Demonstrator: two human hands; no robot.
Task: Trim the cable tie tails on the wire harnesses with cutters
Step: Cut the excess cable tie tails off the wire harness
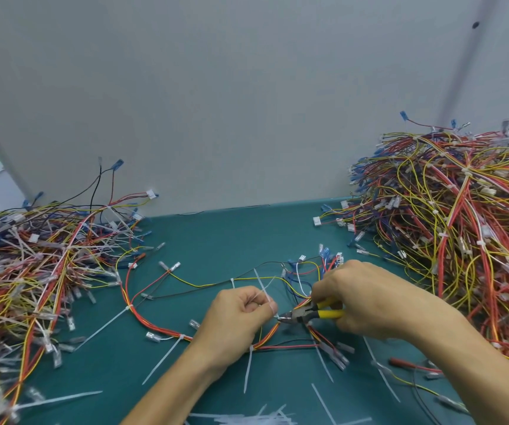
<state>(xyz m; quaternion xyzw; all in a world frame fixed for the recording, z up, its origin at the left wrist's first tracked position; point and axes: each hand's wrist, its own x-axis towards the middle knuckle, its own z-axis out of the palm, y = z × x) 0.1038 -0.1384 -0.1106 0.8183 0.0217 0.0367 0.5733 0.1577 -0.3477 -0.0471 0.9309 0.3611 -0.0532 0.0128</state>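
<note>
Teal counter: harness piles left and right, one harness mid, cut tie tails at the near edge.

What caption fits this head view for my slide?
Right hand holds yellow-handled cutters at a cable tie tail the left hand pinches, over the green mat.
</note>
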